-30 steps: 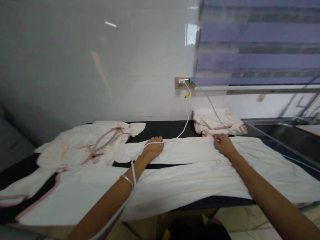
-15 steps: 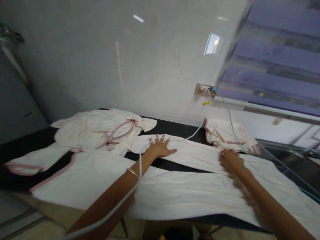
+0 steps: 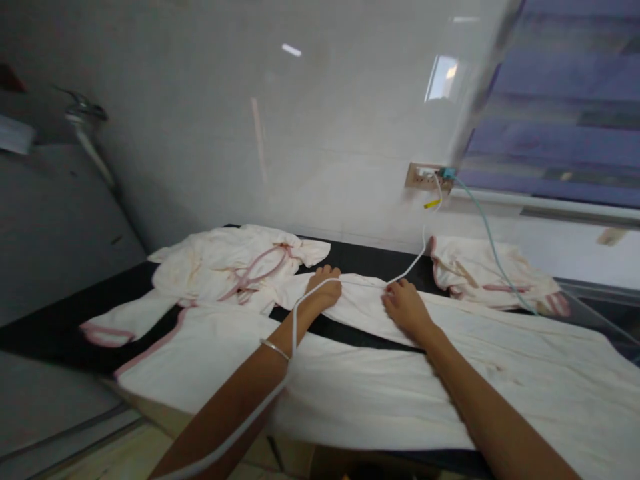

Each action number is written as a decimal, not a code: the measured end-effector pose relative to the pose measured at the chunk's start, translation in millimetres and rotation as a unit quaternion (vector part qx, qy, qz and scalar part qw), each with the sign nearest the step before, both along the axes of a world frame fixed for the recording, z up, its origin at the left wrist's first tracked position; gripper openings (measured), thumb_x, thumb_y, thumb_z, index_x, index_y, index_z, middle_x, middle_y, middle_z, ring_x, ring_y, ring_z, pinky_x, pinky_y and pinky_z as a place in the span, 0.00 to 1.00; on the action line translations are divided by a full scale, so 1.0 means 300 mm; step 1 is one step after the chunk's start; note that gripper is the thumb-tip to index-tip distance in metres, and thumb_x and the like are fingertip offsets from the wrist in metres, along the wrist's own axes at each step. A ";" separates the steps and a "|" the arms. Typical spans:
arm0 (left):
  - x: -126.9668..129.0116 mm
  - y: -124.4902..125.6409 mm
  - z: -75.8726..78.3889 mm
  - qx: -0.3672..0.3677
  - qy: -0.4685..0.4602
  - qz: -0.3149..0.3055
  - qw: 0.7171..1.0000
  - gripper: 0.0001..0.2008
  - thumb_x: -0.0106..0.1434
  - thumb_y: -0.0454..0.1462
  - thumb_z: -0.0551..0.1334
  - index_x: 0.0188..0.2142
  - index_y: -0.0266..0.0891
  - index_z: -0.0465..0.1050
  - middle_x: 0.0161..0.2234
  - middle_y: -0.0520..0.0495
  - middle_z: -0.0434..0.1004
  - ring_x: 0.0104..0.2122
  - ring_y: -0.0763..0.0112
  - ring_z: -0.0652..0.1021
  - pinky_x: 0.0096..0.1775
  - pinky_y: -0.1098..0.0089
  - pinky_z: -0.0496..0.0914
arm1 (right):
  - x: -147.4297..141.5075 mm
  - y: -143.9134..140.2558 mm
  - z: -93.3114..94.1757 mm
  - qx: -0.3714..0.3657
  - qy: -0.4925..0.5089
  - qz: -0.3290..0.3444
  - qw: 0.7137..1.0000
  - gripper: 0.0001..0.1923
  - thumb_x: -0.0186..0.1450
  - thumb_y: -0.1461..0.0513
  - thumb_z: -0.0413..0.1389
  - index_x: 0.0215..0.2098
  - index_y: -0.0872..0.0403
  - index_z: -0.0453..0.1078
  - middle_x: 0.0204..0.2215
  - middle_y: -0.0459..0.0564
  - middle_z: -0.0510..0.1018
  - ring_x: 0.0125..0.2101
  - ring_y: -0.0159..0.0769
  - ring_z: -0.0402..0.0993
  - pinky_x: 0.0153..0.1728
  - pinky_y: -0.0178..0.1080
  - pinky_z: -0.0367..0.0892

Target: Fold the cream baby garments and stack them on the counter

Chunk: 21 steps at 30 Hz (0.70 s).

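A pair of white trousers (image 3: 350,393) lies spread on a black tabletop (image 3: 410,270), its two legs pointing left with a dark gap between them. My left hand (image 3: 326,288) rests on the far leg, fingers curled into the fabric; a bangle circles that wrist. To its right, my right hand (image 3: 407,310) pinches the same leg along its far edge, fingertips closed on the cloth. A white cable (image 3: 295,320) passes over my left hand and forearm. Left of the hands, a crumpled white garment with pink trim (image 3: 200,263) lies in a heap.
Another folded white garment with pink trim (image 3: 493,270) sits at the back right. Behind the table stands a pale wall with a socket (image 3: 425,177), from which the white cable and a teal cable (image 3: 493,240) run. A purple slatted blind (image 3: 560,133) hangs at the right.
My right hand has moved left along the trouser leg, closer to my left hand. The left hand's spread fingers have curled in on the fabric. The view has turned slightly left.
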<state>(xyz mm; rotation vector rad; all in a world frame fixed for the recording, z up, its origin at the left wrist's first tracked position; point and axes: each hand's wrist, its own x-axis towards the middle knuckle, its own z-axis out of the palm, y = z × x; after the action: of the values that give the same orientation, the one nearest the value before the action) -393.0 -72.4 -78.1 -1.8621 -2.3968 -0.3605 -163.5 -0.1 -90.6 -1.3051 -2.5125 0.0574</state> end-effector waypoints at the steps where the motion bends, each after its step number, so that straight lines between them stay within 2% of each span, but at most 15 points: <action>1: -0.004 0.004 -0.004 -0.003 0.003 -0.009 1.000 0.19 0.70 0.36 0.51 0.57 0.40 0.71 0.58 0.38 0.72 0.57 0.54 0.71 0.55 0.57 0.70 | 0.008 0.004 -0.005 -0.002 -0.001 0.004 1.000 0.16 0.73 0.56 0.50 0.52 0.56 0.73 0.51 0.61 0.74 0.51 0.45 0.69 0.50 0.41 0.63; 6: 0.046 0.020 -0.023 -0.011 -0.020 -0.088 0.996 0.27 0.72 0.37 0.50 0.70 0.43 0.59 0.71 0.42 0.58 0.71 0.52 0.57 0.67 0.46 0.56 | 0.019 0.009 -0.009 -0.013 -0.026 -0.006 1.000 0.21 0.74 0.55 0.48 0.60 0.55 0.69 0.57 0.63 0.70 0.55 0.50 0.65 0.54 0.47 0.62; 8: 0.077 0.019 -0.027 0.002 -0.023 -0.158 0.987 0.28 0.73 0.36 0.48 0.70 0.41 0.59 0.72 0.43 0.58 0.72 0.57 0.56 0.70 0.49 0.53 | 0.013 0.005 -0.016 -0.013 -0.028 -0.005 1.000 0.24 0.74 0.55 0.47 0.65 0.55 0.64 0.60 0.64 0.69 0.59 0.51 0.63 0.58 0.49 0.59; 11: 0.113 0.002 -0.031 0.009 -0.034 -0.258 0.965 0.27 0.74 0.37 0.46 0.70 0.40 0.61 0.72 0.44 0.59 0.71 0.65 0.59 0.71 0.60 0.53 | 0.009 -0.001 -0.032 -0.013 -0.026 -0.020 0.999 0.29 0.74 0.54 0.46 0.71 0.53 0.57 0.66 0.64 0.64 0.65 0.55 0.57 0.63 0.55 0.54; 13: 0.127 -0.014 -0.029 -0.030 -0.044 -0.253 0.966 0.27 0.75 0.41 0.46 0.70 0.43 0.63 0.72 0.46 0.59 0.72 0.63 0.58 0.71 0.58 0.53 | 0.010 -0.005 -0.041 -0.015 -0.021 -0.041 0.999 0.32 0.74 0.51 0.46 0.73 0.52 0.53 0.69 0.65 0.59 0.68 0.60 0.52 0.64 0.60 0.51; 17: 0.138 -0.044 -0.003 -0.120 -0.041 -0.167 0.978 0.28 0.75 0.52 0.48 0.71 0.56 0.59 0.75 0.51 0.49 0.73 0.47 0.51 0.69 0.42 0.50 | 0.009 -0.013 -0.046 -0.034 -0.012 -0.056 0.998 0.35 0.74 0.48 0.46 0.74 0.52 0.51 0.72 0.66 0.54 0.70 0.66 0.47 0.64 0.65 0.47; 19: 0.144 -0.062 0.012 -0.152 -0.035 -0.154 0.976 0.32 0.73 0.55 0.49 0.73 0.55 0.55 0.76 0.50 0.44 0.74 0.42 0.47 0.69 0.39 0.49 | 0.006 -0.017 -0.041 -0.039 -0.002 -0.055 0.998 0.35 0.74 0.48 0.46 0.74 0.53 0.52 0.72 0.66 0.52 0.70 0.65 0.47 0.65 0.65 0.46; 21: 0.153 -0.080 0.019 -0.168 -0.030 -0.158 0.973 0.35 0.72 0.57 0.50 0.74 0.52 0.53 0.76 0.47 0.42 0.74 0.42 0.45 0.69 0.41 0.50 | 0.005 -0.020 -0.029 -0.030 0.016 -0.055 0.998 0.35 0.72 0.48 0.49 0.72 0.54 0.53 0.72 0.66 0.53 0.69 0.63 0.49 0.64 0.63 0.49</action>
<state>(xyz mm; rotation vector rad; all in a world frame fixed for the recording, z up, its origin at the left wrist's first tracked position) -347.2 -96.4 -72.5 -2.4228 -2.3116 -0.0279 -162.1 -6.2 -99.2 -1.4522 -2.4248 0.1286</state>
